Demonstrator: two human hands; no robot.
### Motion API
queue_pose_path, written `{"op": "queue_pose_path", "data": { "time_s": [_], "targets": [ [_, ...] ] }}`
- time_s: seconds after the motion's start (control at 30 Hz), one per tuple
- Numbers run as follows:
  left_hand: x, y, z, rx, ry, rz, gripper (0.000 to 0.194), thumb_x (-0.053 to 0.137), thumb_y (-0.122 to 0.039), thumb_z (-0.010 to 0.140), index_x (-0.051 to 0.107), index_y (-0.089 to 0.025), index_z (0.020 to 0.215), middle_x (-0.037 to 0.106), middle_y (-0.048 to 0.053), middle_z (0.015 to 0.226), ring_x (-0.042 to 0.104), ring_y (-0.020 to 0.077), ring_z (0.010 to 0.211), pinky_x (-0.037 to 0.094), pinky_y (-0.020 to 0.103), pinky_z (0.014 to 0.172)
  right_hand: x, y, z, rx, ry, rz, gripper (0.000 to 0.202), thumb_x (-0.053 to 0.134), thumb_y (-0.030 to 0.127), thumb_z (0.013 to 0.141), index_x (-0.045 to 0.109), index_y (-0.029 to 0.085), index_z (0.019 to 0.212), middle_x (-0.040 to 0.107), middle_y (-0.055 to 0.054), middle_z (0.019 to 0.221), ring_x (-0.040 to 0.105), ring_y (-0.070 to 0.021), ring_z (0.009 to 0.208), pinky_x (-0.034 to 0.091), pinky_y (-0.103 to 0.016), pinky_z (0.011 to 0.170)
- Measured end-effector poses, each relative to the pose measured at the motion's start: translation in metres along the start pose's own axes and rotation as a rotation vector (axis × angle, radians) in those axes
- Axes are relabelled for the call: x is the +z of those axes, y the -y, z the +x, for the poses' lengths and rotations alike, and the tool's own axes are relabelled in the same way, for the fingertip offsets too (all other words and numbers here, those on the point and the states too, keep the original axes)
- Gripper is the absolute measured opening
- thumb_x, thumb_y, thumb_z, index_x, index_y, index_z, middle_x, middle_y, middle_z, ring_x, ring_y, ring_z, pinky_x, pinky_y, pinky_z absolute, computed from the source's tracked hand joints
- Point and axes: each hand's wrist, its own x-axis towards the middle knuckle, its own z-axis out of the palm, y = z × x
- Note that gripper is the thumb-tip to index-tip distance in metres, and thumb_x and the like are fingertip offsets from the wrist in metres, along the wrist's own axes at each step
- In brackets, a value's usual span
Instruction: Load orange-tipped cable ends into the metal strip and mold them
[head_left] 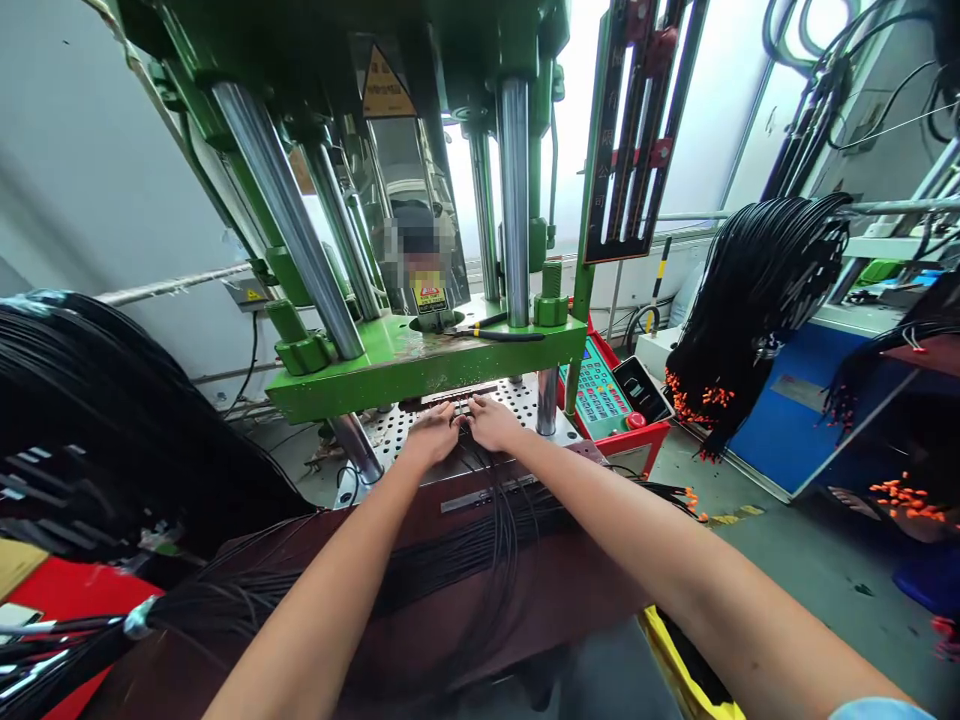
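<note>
Both my arms reach forward under the green press plate (427, 375). My left hand (435, 436) and my right hand (491, 424) are close together over the perforated metal bed (394, 432). Their fingers are bent inward around the ends of thin black cables (504, 510), which run back from between the hands over the dark red table (570, 590). The exact fingertip contact is small and partly hidden by the hands. More black cables (442, 560) lie crosswise beneath my forearms.
Steel columns (516, 200) flank the press. Pliers (510, 336) rest on its plate. A red-framed control panel (604, 390) with a phone (641, 388) stands to the right. Cable bundles hang at left (97, 400) and right (757, 290), the right one orange-tipped. Bundled cables (225, 610) cross the table's left side.
</note>
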Motion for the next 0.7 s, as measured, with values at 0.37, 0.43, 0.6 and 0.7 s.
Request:
{"op": "queue_pose_path", "data": {
  "time_s": [0.37,0.43,0.6,0.7],
  "targets": [
    [-0.004,0.016,0.007,-0.125,0.011,-0.034,0.043,0.051,-0.042,0.097,0.053,-0.019,0.132,0.055,0.012,0.135,0.057,0.0258,0.119,0.046,0.051,0.101,-0.004,-0.008,0.019,0.031,-0.003,0.008,0.033,0.057,0.034,0.096,0.058,0.017,0.124,0.058,-0.010,0.128,0.058,-0.0244,0.113,0.048,-0.048,0.097],
    [-0.004,0.021,0.011,-0.208,0.014,-0.019,0.044,0.050,-0.044,0.096,0.053,-0.018,0.132,0.057,0.013,0.132,0.059,0.0255,0.114,0.048,0.050,0.098,-0.006,-0.015,0.025,0.095,-0.001,0.010,0.033,0.056,0.036,0.096,0.058,0.017,0.123,0.060,-0.010,0.124,0.060,-0.0232,0.108,0.050,-0.047,0.094],
    [0.001,0.027,0.017,-0.238,0.008,0.016,0.040,0.053,-0.041,0.096,0.056,-0.017,0.127,0.057,0.012,0.130,0.058,0.0253,0.116,0.047,0.050,0.099,-0.006,-0.019,0.027,0.147,-0.010,0.018,0.034,0.057,0.037,0.096,0.058,0.016,0.122,0.060,-0.010,0.124,0.059,-0.0240,0.110,0.049,-0.047,0.095],
    [0.001,0.020,0.018,-0.233,-0.008,0.044,0.037,0.054,-0.038,0.095,0.057,-0.016,0.125,0.058,0.012,0.128,0.058,0.0248,0.114,0.048,0.049,0.097,-0.006,-0.009,0.020,0.118,-0.019,0.022,0.036,0.056,0.037,0.095,0.057,0.016,0.125,0.057,-0.011,0.129,0.056,-0.0260,0.116,0.045,-0.050,0.099]
  ]
}}
